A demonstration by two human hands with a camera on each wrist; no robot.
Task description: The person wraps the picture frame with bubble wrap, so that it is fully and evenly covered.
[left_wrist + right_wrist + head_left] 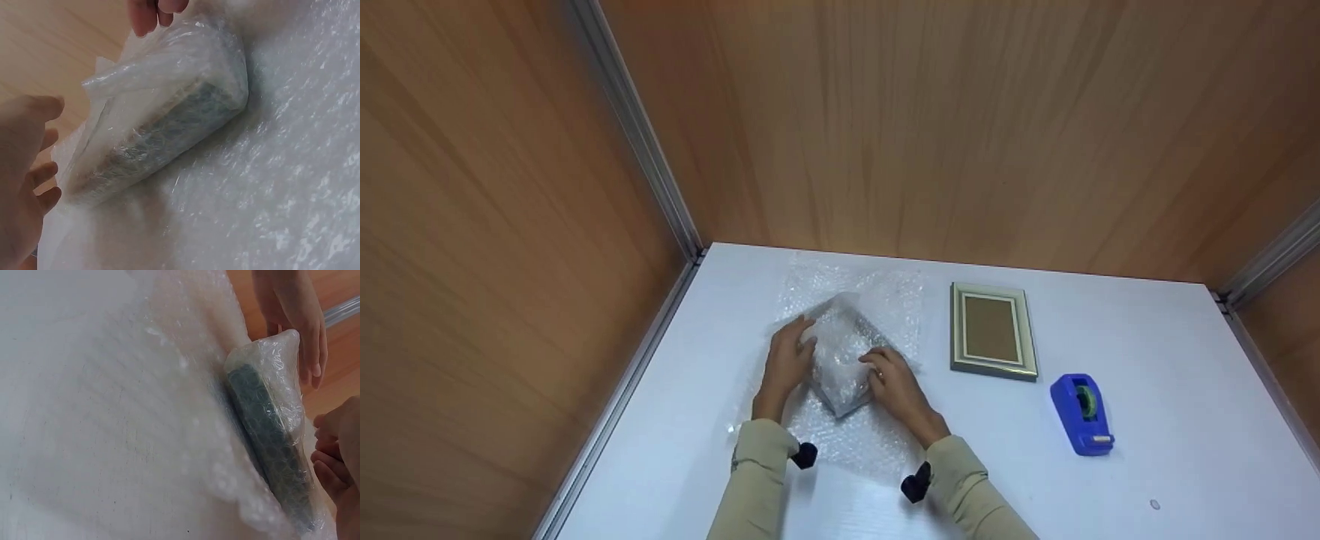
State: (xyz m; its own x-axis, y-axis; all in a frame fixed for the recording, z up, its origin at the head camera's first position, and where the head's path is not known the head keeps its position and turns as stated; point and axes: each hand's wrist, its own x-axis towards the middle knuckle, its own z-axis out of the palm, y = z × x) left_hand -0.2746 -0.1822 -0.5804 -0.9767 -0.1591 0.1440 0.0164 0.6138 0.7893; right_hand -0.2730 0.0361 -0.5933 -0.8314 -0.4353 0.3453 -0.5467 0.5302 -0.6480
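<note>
A flat rectangular item wrapped in bubble wrap (840, 360), its grey-green edge showing through, lies at an angle between both hands. Beside its left edge is my left hand (789, 360); in the right wrist view this left hand (301, 323) has nearly straight fingers hanging by the package's far end. My right hand (896, 386) is over the package's right side. Its fingers (329, 458) look bent in the right wrist view; whether they pinch any plastic is hidden. A loose wrap fold (135, 73) stands up on top.
More bubble wrap (885, 292) spreads under the package on the white table (675, 450). To the right lie a picture frame (991, 367) with a brown panel and a blue tape dispenser (1080, 424). Wooden panels (885, 127) enclose the back and sides.
</note>
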